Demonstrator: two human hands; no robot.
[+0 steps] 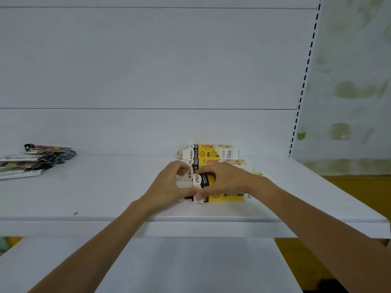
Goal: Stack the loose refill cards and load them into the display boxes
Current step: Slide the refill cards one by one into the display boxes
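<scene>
Several yellow boxes (pixel 209 152) mid-frame on a white shelf (pixel 105 193).
White back panel (pixel 148 60), slotted upright (pixel 304 81) at right, blotchy wall (pixel 349 92) beyond. Cards (pixel 36 160) lie piled at far left, well apart from the boxes. Boxes run lengthwise left-right, black ends leftward. Left hand (pixel 169 185) and right hand (pixel 224 180) grasp the front box (pixel 228 197) at its left end, fingers curled round it.

The white shelf (pixel 105 191) carries a pile of refill cards (pixel 36 159) at nine o'clock and yellow boxes (pixel 211 152) near centre.
</scene>
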